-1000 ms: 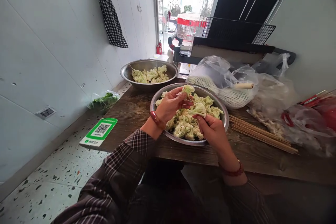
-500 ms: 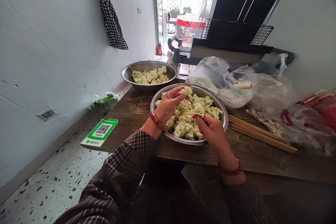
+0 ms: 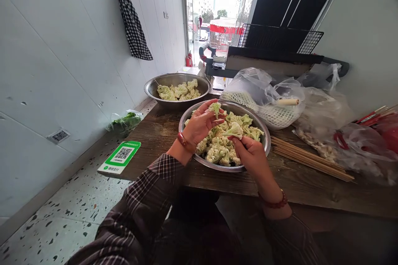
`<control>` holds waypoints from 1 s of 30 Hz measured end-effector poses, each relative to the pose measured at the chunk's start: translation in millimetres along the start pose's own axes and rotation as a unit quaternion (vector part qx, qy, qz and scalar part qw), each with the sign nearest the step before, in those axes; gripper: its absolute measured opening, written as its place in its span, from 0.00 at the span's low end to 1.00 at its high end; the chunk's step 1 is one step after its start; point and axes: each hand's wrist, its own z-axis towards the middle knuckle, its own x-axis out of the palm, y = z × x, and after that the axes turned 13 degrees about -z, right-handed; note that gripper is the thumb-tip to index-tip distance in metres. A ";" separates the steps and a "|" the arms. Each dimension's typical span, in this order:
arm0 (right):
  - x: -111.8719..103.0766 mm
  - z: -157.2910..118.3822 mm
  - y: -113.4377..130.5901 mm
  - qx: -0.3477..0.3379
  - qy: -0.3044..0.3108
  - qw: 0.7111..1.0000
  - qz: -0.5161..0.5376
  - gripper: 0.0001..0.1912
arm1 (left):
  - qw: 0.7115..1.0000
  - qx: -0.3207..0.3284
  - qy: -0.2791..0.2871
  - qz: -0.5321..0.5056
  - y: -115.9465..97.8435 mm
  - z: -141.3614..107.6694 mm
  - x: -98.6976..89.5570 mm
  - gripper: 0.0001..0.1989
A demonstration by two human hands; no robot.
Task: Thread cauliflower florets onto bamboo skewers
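My left hand (image 3: 199, 126) holds a small cauliflower floret (image 3: 215, 109) between thumb and fingers, above the near steel bowl (image 3: 183, 120). Its other fingers are loosely spread. Closed at the bowl's right side, my right hand (image 3: 251, 151) grips a skewer, most of it hidden by the fingers. A larger cauliflower floret (image 3: 235, 130) sits at those fingertips, and a thin length of the stick shows between the two florets. More cut cauliflower (image 3: 219, 152) fills the bowl below both hands.
Behind stands a second steel bowl (image 3: 152, 87) with skewered cauliflower. Bamboo skewers (image 3: 311, 159) lie on the wooden table (image 3: 155, 132) at right, near plastic bags (image 3: 270, 99). A green QR-code card (image 3: 121, 157) lies at the left edge. A wire grill basket (image 3: 276, 37) stands behind.
My left fingers have loosened and spread, and the small floret in them has turned and shifted slightly left. My right hand has stayed almost still.
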 end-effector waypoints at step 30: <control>1.1 -1.0 5.4 -0.047 -0.019 0.996 -0.069 0.25 | 0.996 0.076 -0.044 0.009 2.4 2.1 -1.8 0.21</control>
